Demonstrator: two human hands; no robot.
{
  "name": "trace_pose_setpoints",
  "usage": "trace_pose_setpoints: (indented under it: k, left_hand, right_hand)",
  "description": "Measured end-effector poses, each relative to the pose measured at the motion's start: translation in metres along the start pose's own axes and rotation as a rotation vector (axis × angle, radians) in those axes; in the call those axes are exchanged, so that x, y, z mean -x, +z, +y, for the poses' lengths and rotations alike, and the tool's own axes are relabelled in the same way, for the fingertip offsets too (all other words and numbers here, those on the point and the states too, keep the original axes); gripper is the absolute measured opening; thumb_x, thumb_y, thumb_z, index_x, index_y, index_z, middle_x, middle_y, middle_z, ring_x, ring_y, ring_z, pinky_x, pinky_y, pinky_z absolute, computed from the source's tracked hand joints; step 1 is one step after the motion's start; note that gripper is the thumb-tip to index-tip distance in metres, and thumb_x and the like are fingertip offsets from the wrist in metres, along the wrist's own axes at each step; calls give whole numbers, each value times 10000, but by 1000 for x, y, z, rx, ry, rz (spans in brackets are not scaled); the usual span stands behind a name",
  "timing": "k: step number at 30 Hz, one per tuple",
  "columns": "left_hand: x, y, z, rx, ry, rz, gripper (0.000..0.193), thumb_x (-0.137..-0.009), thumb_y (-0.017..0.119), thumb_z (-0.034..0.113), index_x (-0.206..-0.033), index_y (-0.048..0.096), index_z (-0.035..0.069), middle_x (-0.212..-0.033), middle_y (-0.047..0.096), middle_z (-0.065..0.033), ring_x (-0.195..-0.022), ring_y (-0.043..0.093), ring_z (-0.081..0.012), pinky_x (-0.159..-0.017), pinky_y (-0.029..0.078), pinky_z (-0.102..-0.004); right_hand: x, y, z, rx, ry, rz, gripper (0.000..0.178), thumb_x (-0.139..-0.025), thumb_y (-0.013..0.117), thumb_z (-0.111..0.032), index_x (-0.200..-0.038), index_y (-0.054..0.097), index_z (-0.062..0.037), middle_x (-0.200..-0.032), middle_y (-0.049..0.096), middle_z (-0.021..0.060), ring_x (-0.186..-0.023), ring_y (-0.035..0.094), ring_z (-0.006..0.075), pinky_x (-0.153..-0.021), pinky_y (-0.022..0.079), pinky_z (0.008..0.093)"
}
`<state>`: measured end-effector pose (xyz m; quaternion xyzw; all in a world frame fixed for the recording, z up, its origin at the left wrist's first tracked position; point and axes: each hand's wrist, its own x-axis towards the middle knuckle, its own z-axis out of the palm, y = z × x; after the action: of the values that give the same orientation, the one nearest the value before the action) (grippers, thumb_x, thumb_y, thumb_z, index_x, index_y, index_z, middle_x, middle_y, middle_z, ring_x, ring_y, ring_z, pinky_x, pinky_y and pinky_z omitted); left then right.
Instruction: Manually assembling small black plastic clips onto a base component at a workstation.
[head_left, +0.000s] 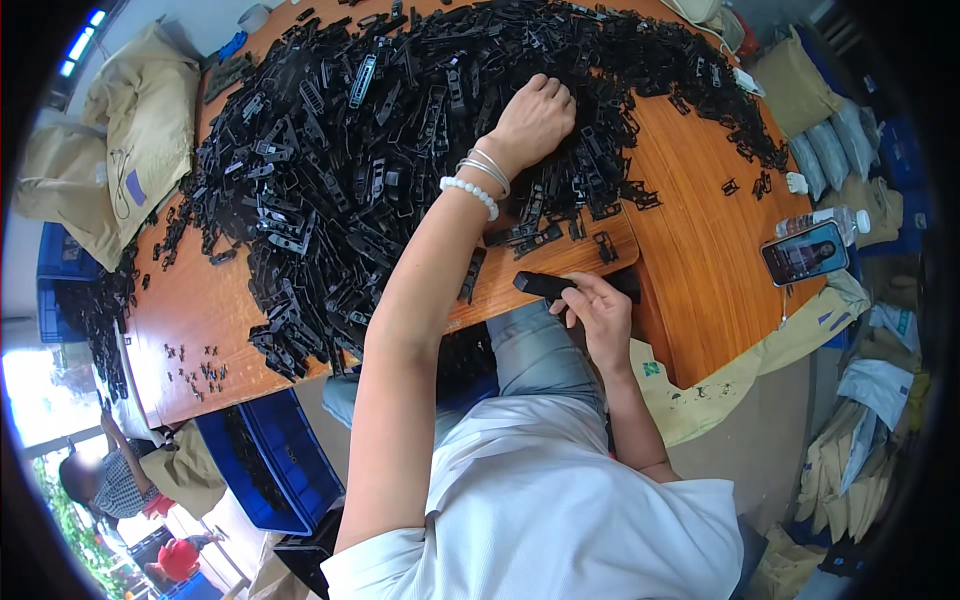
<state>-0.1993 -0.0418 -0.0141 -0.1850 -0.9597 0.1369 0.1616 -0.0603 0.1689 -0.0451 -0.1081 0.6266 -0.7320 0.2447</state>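
My left hand [535, 118] reaches across to a big heap of black plastic parts [330, 180] on the wooden table. Its fingers curl down against the heap, so the fingertips and whatever they hold are hidden. Close to the table's front edge, my right hand [597, 312] pinches a long, dark black plastic piece [543, 286] between thumb and fingers. The piece points to the left, above my lap. A few loose black parts [604, 246] lie on the wood just beyond it.
A phone [805, 253] with a lit screen leans by a clear bottle [825, 221] at the right. Small parts [200, 370] lie scattered at the table's left. A blue crate [275, 460] stands below left; stuffed sacks [150, 120] sit at the far left. Another person [105, 475] is lower left.
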Motion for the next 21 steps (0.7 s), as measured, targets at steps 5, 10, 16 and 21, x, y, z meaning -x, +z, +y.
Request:
trace_pose_setpoints:
  k: [5,10,16,21]
  left_hand:
    - [14,-12,-3,159,-221,589,297,-706,562,52,-998,531,12,-926,570,-89,-905,545,-217,-799,398,-327]
    - [52,-61,16,1016,-822,823,99,-788,520,19,-878,555,-8,-847,629,-110,-699,590,-173,-631,460,-255]
    - [120,-90,37,2159,-965,462,75,-839,540,76,-819,513,9,-666,600,-85,-543,585,-130,-510,476,-221]
    - [144,-100,68,1983,-1072,21,159,-787,650,143,-784,606,-10,-627,566,-3,-508,503,-47,-461,395,-181]
  right_hand:
    - [0,6,0,-16,-3,-21,195,-840,538,-45,-991,552,77,-762,608,92,-639,584,115,-502,405,181]
    - [-3,-3,1,-28,-19,26,192,-831,543,-38,-986,559,72,-783,615,109,-645,584,118,-515,418,189]
    - [-2,3,-23,-119,-92,-164,186,-795,541,-8,-964,571,64,-793,593,116,-634,573,128,-534,449,209]
    - [-2,19,-42,-35,-159,-279,181,-770,605,2,-940,585,60,-818,593,93,-695,606,146,-547,455,212]
